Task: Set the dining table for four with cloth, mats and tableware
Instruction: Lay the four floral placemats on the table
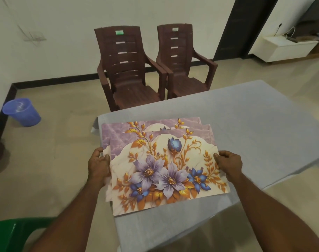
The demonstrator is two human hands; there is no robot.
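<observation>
Grey cloth point(246, 128) already covers the desk, and I hold a loose stack of floral place mats point(166, 168) just above its near corner. My left hand point(98, 166) pinches the stack's left edge, thumb on top; my right hand point(229, 162) does the same on the right edge, so each grip is closed on the mats. At least three mats show, fanned and out of line, so my judgement is that the lower ones could slide free and drop to the floor if I tilt or loosen either side. Dragging the stack might also ruck the cloth, which hangs unevenly at the corner. No plates or cutlery are in view yet. Two brown plastic chairs point(129, 70) stand beyond the desk; each bears a small sticker, too blurred to read, and I see no other writing
</observation>
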